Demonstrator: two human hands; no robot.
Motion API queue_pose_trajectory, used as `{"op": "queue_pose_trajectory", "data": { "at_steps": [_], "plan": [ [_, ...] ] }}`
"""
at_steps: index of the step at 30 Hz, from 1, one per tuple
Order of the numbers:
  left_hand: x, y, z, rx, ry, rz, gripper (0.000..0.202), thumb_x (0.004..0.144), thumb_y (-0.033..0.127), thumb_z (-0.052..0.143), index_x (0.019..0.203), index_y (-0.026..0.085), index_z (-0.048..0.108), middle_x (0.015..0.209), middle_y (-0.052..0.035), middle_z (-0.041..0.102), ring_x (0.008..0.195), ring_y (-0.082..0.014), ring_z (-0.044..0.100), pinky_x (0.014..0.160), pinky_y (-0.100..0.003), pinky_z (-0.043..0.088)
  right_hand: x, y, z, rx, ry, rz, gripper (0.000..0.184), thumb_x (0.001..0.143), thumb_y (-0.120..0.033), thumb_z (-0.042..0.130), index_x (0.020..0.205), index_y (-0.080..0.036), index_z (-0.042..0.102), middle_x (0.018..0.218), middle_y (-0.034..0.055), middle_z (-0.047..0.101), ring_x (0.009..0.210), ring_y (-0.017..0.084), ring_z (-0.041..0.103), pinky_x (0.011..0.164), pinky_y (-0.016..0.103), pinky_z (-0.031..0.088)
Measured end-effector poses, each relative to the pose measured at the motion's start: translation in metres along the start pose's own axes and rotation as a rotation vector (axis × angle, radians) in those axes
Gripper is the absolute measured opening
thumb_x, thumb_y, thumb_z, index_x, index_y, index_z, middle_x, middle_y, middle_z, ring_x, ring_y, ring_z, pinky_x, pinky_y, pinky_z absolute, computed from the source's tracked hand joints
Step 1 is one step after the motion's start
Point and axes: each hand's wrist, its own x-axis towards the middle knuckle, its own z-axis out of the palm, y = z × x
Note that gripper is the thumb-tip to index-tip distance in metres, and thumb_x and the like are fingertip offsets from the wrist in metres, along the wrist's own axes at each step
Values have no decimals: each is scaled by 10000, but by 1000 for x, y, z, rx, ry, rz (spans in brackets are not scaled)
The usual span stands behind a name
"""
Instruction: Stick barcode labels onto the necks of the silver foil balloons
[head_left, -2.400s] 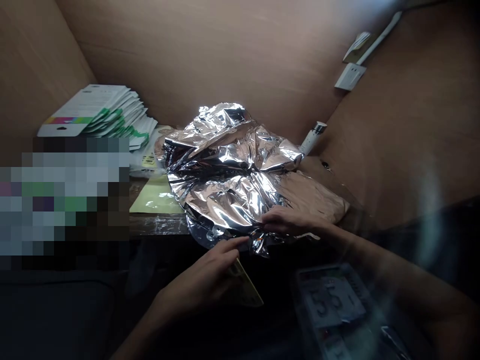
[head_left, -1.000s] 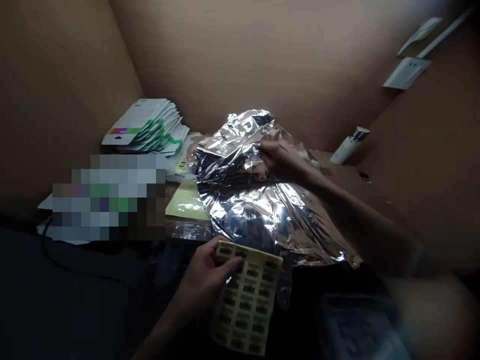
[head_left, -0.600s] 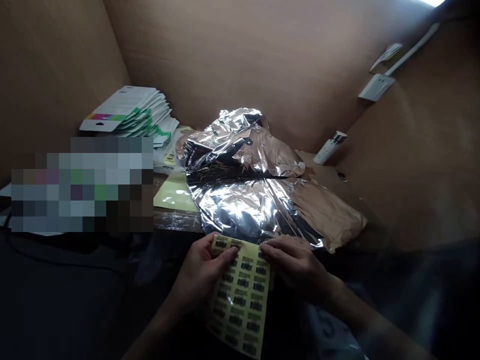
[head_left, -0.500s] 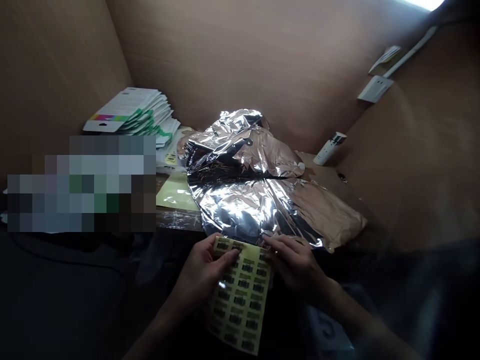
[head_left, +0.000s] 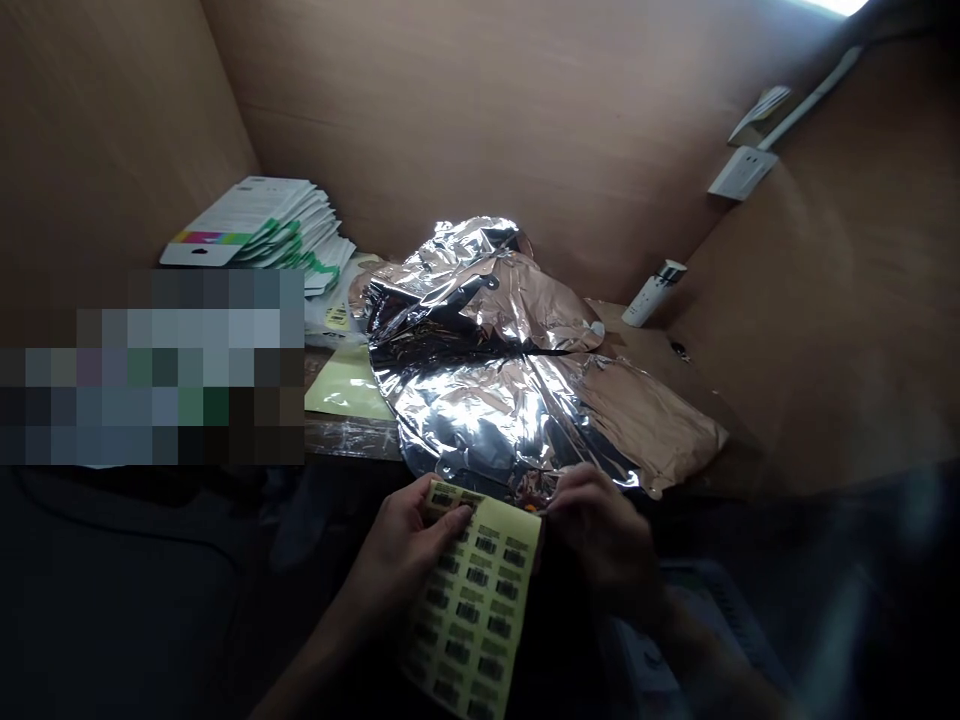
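Observation:
A yellow sheet of barcode labels (head_left: 476, 605) hangs tilted in front of the table's edge, its upper left corner pinched by my left hand (head_left: 409, 535), thumb on top. Bare backing shows at its upper right. My right hand (head_left: 604, 530) is at that corner with thumb and fingers pressed together; the label between them is mostly hidden by the fingers. Just beyond both hands lie shiny silver foil balloons (head_left: 487, 400), flat and crumpled on the tabletop.
At the back left stands a stack of white cards (head_left: 259, 220) with green edges. A yellow sheet (head_left: 349, 385) lies left of the foil. Toward the right wall are a white bottle (head_left: 654, 293) and a wall socket (head_left: 742, 173). A blurred-out patch covers the left side.
My right hand has lifted off the sheet's upper right corner and closed its fingers, and the label there is gone from the backing. My left hand keeps its hold.

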Motion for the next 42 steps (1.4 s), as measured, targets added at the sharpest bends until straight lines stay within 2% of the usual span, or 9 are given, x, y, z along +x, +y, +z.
{"op": "queue_pose_trajectory", "data": {
  "at_steps": [4,8,15,21,25,28,32,38,42],
  "plan": [
    [-2,-9,-4,105,-30,3,275,911,411,710,851,164,605,763,-12,654,692,-171,632,589,-228,481,26,11,-22,15,-241,274,112,989,-313,636,950,-218,680,889,33,698,816,195,657,721,322,537],
    [-3,-10,-6,122,-51,22,285,918,414,704,838,163,594,736,5,609,665,-148,584,581,-218,450,43,32,-17,-179,-482,199,140,989,-317,652,927,-205,706,935,35,740,864,196,658,859,364,470],
    [-3,-14,-15,139,-72,35,278,949,432,664,886,170,597,778,-17,661,708,-180,640,600,-232,460,32,56,-10,-674,-340,-8,376,927,-535,705,898,-173,607,854,53,667,801,216,598,838,389,363],
    [5,2,-20,355,-250,149,180,979,332,625,890,175,624,784,-4,678,715,-164,641,629,-228,477,45,58,-29,-511,-557,40,185,1017,-392,623,1012,-208,608,1009,39,674,954,206,595,925,375,345],
    [16,10,-9,603,-407,414,143,964,155,587,1074,206,662,1115,-56,739,1016,-212,684,876,-298,543,64,66,-34,-349,-652,94,266,1071,-311,505,855,-182,592,829,-13,626,801,143,562,901,336,355],
    [28,9,5,798,-488,654,275,905,31,554,1096,196,661,1523,-84,551,1436,-267,454,1146,-397,437,75,69,-38,-300,-730,120,390,1083,-360,437,745,-176,505,704,-39,491,677,117,444,758,290,365],
    [44,-1,19,1049,-477,727,326,926,38,556,1202,189,640,1671,-71,350,1546,-287,298,1227,-485,351,94,68,-48,-223,-879,190,400,1072,-433,420,764,-184,480,697,-43,429,638,107,386,593,240,319],
    [49,-16,26,1241,-470,660,302,960,48,509,1192,175,653,1695,-72,250,1561,-337,258,1111,-561,465,215,71,-66,-892,-655,268,285,1000,-283,530,776,-147,642,809,73,647,746,172,591,712,275,434],
    [43,1,29,1231,-519,515,477,943,0,451,1353,200,588,1699,-60,217,1578,-334,199,1143,-616,418,319,66,-60,-1000,-391,296,274,977,-262,550,1126,-79,691,1135,247,663,1077,330,641,898,384,469]
  ]
}}
